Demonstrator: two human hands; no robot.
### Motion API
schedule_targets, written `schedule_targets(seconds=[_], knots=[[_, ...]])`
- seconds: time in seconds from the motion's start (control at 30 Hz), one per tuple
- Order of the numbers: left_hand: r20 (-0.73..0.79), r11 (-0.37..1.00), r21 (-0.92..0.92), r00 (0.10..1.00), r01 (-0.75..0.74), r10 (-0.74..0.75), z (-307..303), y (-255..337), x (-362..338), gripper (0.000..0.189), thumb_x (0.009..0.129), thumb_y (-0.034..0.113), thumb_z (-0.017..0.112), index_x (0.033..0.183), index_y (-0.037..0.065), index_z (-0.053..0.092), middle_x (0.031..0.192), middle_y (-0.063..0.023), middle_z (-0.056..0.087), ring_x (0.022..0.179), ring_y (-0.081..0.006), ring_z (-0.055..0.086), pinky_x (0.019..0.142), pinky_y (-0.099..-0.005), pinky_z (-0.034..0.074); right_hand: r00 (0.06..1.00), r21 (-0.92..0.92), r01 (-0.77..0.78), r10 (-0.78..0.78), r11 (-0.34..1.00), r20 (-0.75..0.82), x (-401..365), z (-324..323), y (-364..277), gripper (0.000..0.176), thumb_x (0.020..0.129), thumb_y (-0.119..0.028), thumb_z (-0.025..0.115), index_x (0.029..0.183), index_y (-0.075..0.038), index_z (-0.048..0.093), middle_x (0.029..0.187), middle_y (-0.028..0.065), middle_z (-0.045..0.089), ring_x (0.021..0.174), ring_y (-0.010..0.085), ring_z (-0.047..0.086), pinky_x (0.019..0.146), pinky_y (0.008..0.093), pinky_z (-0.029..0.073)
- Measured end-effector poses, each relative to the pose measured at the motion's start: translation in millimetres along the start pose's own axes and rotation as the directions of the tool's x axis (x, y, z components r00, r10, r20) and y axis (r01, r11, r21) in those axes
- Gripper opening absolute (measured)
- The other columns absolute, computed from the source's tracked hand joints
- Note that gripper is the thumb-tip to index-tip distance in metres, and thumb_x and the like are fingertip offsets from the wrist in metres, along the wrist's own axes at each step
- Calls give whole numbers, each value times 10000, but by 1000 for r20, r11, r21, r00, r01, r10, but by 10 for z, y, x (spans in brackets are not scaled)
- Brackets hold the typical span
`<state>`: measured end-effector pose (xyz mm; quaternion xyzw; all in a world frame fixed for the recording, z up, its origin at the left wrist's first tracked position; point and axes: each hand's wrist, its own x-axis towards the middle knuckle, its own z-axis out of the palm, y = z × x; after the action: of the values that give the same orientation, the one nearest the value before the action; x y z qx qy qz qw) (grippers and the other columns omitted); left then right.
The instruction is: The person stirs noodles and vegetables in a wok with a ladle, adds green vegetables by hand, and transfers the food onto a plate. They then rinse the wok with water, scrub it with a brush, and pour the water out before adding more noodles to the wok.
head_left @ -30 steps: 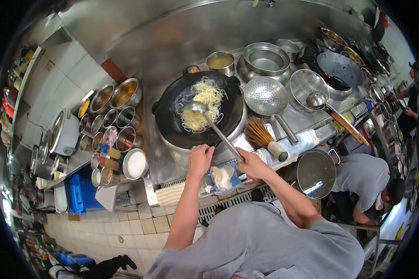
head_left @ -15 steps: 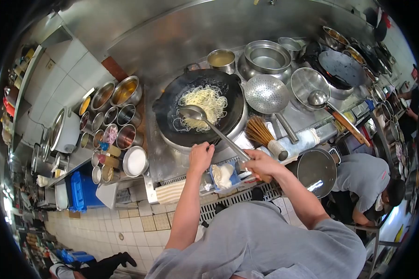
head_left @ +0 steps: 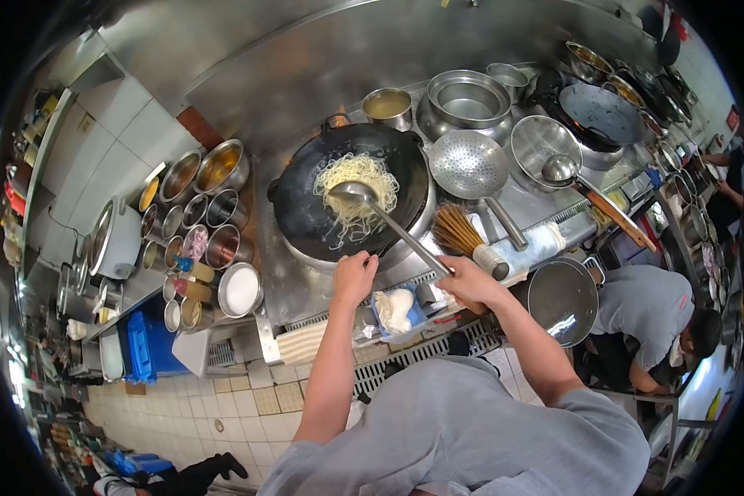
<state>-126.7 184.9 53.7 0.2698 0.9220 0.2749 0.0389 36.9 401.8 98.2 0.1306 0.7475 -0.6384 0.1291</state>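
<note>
Stirring noodles (head_left: 357, 172) in wok (head_left: 302, 217) on desk (head_left: 279, 285), judged as step in hand. Right hand (head_left: 469, 281): fingers wrapped round ladle (head_left: 391, 225) handle, bowl among noodles. Left hand (head_left: 354, 277): fingers curled at wok's near rim, grip unclear. Needed for further turning: steady wok, firm ladle hold.

Matt black metal wok (head_left: 306, 217); shiny steel ladle (head_left: 351, 193), counter (head_left: 285, 285).

We stand before a stainless steel backsplash (head_left: 306, 50) on the far side, with a white tiled wall (head_left: 132, 124) and a high shelf (head_left: 45, 149) to the left, a long steel counter (head_left: 285, 285) running right, and pale tiled floor (head_left: 223, 405) near us, evenly lit.
</note>
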Motion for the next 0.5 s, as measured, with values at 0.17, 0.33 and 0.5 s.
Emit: schedule_targets(seconds=[0.17,0.33,0.5], knots=[[3,1000,27,1000,4,-4,40,-18,18,330,904,344,557,845,28,635,795,-213,646,839,-401,585,762,-487,462,973,-314,77,-140,946,-183,291,452,70,498,808,-75,553,1297,-1,491,801,198,653,542,276,632,509,393,513],[-6,1000,6,1000,26,-26,14,50,11,327,891,341,569,803,34,639,784,-190,650,829,-401,567,765,-484,451,996,30,-56,58,998,-68,-211,207,-257,467,858,-69,561,1319,-43,497,623,30,513,439,121,479,419,304,427],[-16,999,23,999,35,-35,45,47,6,334,891,339,571,783,28,630,754,-190,638,814,-403,559,752,-484,444,983,479,115,-31,870,-180,-447,87,-4,517,890,-70,581,1385,-55,431,602,3,477,415,96,453,358,258,348]])
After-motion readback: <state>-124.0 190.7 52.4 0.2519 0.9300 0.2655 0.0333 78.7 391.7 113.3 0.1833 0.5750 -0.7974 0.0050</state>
